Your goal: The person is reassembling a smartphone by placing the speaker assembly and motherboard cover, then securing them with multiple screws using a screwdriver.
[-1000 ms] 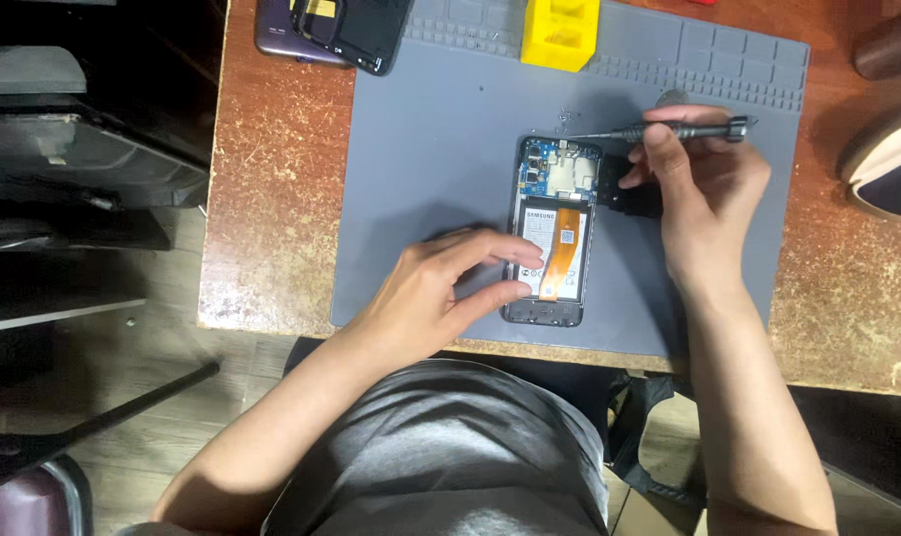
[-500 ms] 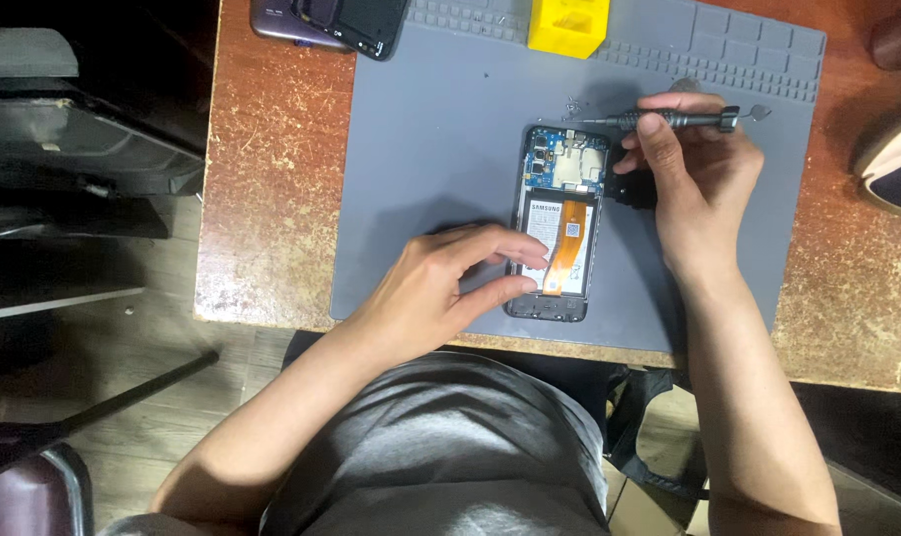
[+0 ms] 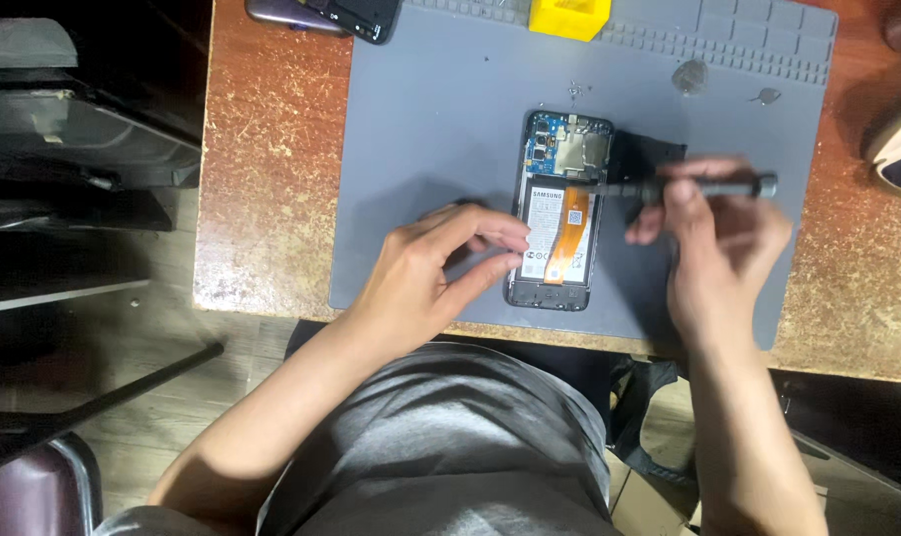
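Our left hand (image 3: 425, 273) lies low on the grey work mat (image 3: 420, 129), with the wrist at the near edge of the mat. The fingers are half bent and hold nothing; the thumb and the index tip press on the left side of the opened phone (image 3: 559, 213), so the phone is steadied between our two hands. The phone lies flat with its back removed, and we see a white battery, an orange flat cable and the green board at its far end.

Our right hand (image 3: 718, 248) is closed around a thin dark screwdriver (image 3: 689, 187). The tool lies almost level, its tip pointing to the left toward the right edge of the phone, near the board. We cannot tell if the tip really touches the phone.

Beyond the left hand the mat is free almost up to its far rim. To the left of that hand the worn brown table (image 3: 262, 179) ends soon at its edge. A yellow block (image 3: 569, 18) and a dark phone (image 3: 326, 15) lie far beyond the hands and are cut off by the frame. A black part behind the right hand's fingers is partly hidden and hard to make out.
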